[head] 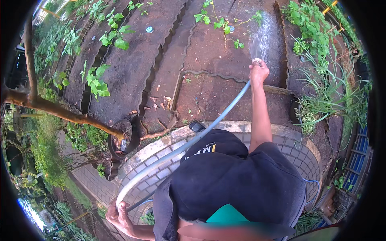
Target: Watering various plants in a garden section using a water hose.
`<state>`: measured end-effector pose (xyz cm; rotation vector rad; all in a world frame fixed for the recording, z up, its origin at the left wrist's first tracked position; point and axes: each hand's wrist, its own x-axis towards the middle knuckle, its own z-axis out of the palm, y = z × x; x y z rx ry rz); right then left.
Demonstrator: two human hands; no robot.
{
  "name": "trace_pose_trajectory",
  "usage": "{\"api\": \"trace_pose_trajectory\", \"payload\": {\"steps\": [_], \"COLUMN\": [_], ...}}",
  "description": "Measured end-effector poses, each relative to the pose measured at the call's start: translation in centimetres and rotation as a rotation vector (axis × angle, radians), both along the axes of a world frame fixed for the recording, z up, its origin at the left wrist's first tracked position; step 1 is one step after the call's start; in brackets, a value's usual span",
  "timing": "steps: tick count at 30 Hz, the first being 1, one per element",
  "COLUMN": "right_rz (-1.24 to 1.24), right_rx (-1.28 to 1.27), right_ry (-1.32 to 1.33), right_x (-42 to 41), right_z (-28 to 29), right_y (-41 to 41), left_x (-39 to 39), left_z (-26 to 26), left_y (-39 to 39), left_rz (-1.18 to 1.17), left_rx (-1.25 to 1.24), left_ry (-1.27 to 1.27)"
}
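My right hand (258, 70) stretches out ahead and grips the end of a blue-grey garden hose (221, 116). A spray of water (265, 36) leaves the hose end and falls on the bare soil of a garden bed (208, 57). Low on the left, my left hand (120, 215) is closed around the hose, which bends sharply there. Between my hands the hose arcs across the front of my body. A leafy young plant (226, 25) with thin stems grows in the bed, left of the spray.
Corrugated edging (159, 51) divides the soil beds. Curved paving (144, 168) with a concrete kerb (169, 137) lies around me. A bare branch (69, 114) reaches in from the left above a round black pot (113, 141). Long-leaved plants (322, 81) crowd the right.
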<state>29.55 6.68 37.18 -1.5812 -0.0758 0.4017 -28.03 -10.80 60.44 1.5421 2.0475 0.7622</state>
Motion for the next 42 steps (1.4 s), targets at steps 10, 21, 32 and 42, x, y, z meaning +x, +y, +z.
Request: {"api": "trace_pose_trajectory", "payload": {"steps": [10,21,32,42], "right_rz": [0.143,0.163,0.244,0.268], "right_rx": [-0.346,-0.507,-0.517,-0.565], "right_ry": [0.136,0.026,-0.053,-0.082], "right_x": [0.4,2.2,3.7,3.7], "right_z": [-6.9,-6.9,-7.3,-6.9], "right_y": [2.3,3.6,5.8,8.1], "left_x": [1.8,2.1,2.2,2.4], "left_z": [-2.0,-2.4,-3.6,-3.8], "left_y": [5.9,6.7,7.2,6.8], "left_rz": [-0.047,-0.06,0.006,0.0], "left_rx": [-0.039,-0.135,-0.156,-0.131], "left_ry": [-0.138,-0.174,-0.147,-0.186]}}
